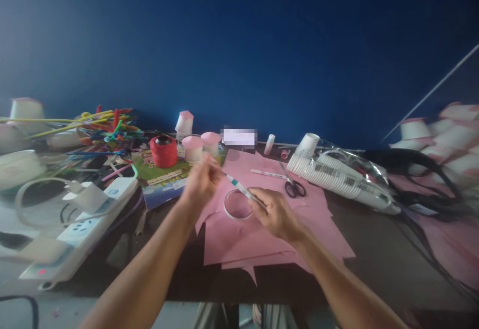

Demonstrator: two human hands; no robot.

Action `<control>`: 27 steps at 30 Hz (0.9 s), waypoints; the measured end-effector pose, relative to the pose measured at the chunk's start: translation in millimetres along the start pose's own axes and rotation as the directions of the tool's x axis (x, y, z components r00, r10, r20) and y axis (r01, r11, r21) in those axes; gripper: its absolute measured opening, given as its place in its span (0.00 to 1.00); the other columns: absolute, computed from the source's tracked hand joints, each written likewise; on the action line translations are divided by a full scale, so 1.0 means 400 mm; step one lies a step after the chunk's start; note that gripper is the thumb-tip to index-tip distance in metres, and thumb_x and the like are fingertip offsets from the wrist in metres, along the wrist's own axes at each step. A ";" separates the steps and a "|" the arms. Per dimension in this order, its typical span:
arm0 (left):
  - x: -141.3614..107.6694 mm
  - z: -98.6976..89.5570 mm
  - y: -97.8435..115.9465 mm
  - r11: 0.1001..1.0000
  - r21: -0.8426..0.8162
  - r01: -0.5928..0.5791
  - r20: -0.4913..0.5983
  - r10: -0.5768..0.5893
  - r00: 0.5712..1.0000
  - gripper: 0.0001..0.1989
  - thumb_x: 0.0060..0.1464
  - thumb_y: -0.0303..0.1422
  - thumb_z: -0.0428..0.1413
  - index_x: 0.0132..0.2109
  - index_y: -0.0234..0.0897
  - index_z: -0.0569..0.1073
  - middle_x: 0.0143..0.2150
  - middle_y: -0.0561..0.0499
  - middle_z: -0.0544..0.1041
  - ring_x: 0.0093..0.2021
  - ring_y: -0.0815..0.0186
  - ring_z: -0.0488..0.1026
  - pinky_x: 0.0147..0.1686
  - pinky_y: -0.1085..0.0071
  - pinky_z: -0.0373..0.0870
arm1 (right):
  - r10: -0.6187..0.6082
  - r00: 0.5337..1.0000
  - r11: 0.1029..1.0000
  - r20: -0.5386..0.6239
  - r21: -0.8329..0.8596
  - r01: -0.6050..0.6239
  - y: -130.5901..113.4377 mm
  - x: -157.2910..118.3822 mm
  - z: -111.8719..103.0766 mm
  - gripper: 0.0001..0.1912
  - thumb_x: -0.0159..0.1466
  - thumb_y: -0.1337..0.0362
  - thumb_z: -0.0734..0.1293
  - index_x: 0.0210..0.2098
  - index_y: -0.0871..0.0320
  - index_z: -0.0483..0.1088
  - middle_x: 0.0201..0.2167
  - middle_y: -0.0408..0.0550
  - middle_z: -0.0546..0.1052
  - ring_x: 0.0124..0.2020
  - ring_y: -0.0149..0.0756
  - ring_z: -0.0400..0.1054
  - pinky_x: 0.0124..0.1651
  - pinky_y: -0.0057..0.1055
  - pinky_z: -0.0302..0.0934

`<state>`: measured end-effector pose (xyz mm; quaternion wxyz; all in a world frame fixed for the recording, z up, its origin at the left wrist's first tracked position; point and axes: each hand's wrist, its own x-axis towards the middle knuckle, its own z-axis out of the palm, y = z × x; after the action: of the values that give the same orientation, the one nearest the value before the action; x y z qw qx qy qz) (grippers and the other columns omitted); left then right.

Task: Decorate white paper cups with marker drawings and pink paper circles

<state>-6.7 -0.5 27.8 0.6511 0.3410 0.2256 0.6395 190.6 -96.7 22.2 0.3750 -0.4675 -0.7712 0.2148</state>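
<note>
White marker [245, 190] gripped in closed fingers of right hand [275, 211], held above the white-rimmed ring [239, 217] on pink paper [224, 244]. Left hand [202, 180] curled near the marker's tip; whether anything is pinched there cannot be told. Stray ink judged possible if the tip is dipped onto the paper; ring could be shifted if brushed by the right knuckles. Scissors [294, 185] noted lying beyond the right hand.

A colourful booklet [160, 194] lies under the red spool [163, 155], with bunched pipe cleaners [117, 128] to the spool's left, a white power strip [84, 225] nearer the front on that side, and a blue wall [239, 44] behind it.
</note>
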 end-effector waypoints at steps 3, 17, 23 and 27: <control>0.030 -0.018 0.033 0.993 -0.097 -0.063 -0.088 0.055 0.995 0.14 0.50 0.39 0.58 0.26 0.35 0.64 0.21 0.59 0.64 0.18 0.79 0.57 0.23 0.79 0.60 | 0.047 0.997 0.999 -0.061 -0.010 -0.048 0.035 -0.002 -0.009 0.10 0.65 0.62 0.57 0.35 0.58 0.69 0.19 0.39 0.60 0.20 0.28 0.52 0.23 0.25 0.48; -0.008 0.017 -0.030 0.859 0.511 -0.034 -0.009 0.045 0.999 0.05 0.51 0.32 0.50 0.33 0.36 0.67 0.27 0.53 0.69 0.29 0.70 0.68 0.34 0.70 0.67 | 0.186 0.965 0.775 -0.183 0.632 -0.030 0.105 0.032 -0.042 0.24 0.65 0.49 0.51 0.53 0.56 0.58 0.39 0.53 0.75 0.40 0.39 0.71 0.44 0.41 0.64; -0.020 0.016 -0.026 0.776 0.617 -0.132 0.125 0.068 0.990 0.05 0.50 0.33 0.52 0.33 0.37 0.69 0.26 0.56 0.67 0.27 0.73 0.64 0.31 0.75 0.61 | 0.061 0.977 0.930 -0.205 0.367 0.019 0.106 0.020 -0.033 0.22 0.60 0.53 0.64 0.49 0.52 0.55 0.51 0.56 0.72 0.52 0.42 0.67 0.52 0.43 0.59; -0.026 0.037 -0.024 0.632 0.765 -0.126 0.119 0.054 0.991 0.12 0.54 0.39 0.48 0.31 0.35 0.68 0.18 0.58 0.60 0.20 0.73 0.59 0.22 0.76 0.56 | 0.073 0.927 0.986 -0.368 0.164 -0.012 0.112 0.015 -0.004 0.06 0.62 0.60 0.62 0.37 0.55 0.62 0.33 0.49 0.79 0.40 0.41 0.74 0.45 0.40 0.63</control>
<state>9.7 -12.5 29.2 0.4199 0.6233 0.4315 0.4990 215.2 -70.4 -5.3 0.5461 -0.4850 -0.6559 0.1909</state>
